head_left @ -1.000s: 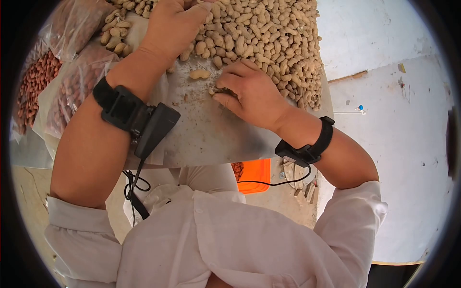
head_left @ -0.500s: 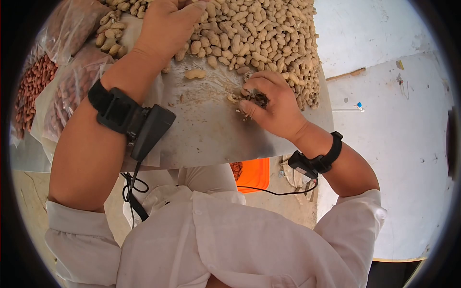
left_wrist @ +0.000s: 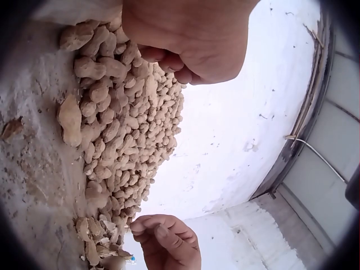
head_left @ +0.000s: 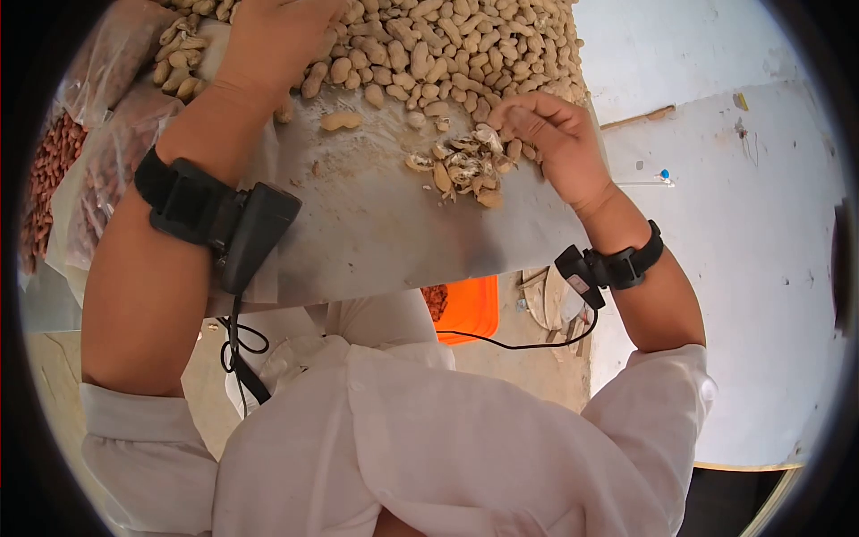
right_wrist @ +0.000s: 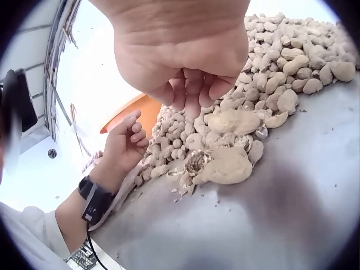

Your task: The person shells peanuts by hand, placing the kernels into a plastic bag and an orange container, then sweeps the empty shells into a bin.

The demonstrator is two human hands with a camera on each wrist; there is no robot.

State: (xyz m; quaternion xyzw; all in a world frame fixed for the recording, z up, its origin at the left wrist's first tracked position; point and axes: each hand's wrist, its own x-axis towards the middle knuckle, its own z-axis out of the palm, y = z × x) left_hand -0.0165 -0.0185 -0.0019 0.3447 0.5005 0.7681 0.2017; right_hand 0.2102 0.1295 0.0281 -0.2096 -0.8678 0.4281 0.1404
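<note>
My left hand (head_left: 277, 40) is at the near left side of a heap of unshelled peanuts (head_left: 447, 54), its fingers curled in the left wrist view; I cannot tell whether anything lies inside them. My right hand (head_left: 568, 148) hovers by the heap's right front edge, fingers loosely bent and no peanut showing between them in the right wrist view. Just left of it, a small clump of cracked peanut shells (head_left: 465, 166) rests on the metal tabletop (head_left: 376, 242). One whole peanut (head_left: 342, 120) lies apart, in front of the heap.
Clear plastic bags of reddish peanut kernels (head_left: 125, 161) stand at the left, beside loose kernels (head_left: 55, 170). An orange container (head_left: 474, 309) sits below the table's front edge. A white surface (head_left: 716, 268) extends to the right, with a thin stick (head_left: 640, 116) on it.
My right hand moved right, from gripping broken shells to being lifted off them; the shells now lie in a clump on the table. The left hand shifted slightly left in the head view.
</note>
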